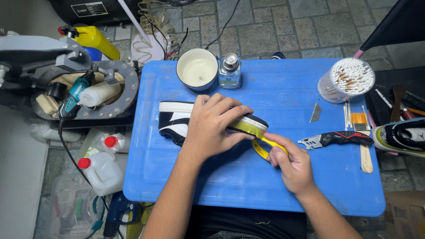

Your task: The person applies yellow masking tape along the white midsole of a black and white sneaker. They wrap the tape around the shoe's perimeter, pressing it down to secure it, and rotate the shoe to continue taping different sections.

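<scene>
A black and white sneaker (175, 118) lies on its side on a blue plastic table (248, 186). My left hand (212, 126) rests over the shoe, fingers pressing a strip of yellow tape (248, 126) along the sole edge near the toe. My right hand (290, 163) pinches the loose end of the yellow tape (264, 148), drawn down and to the right of the toe. The shoe's middle is hidden under my left hand.
On the table stand a cup (197, 69), a small glass bottle (230, 71), a tub of cotton swabs (346, 79), a blade (315, 113), a utility knife (336, 139) and a small brush (362, 132). Another shoe (400, 137) lies right; bottles and tools crowd the left.
</scene>
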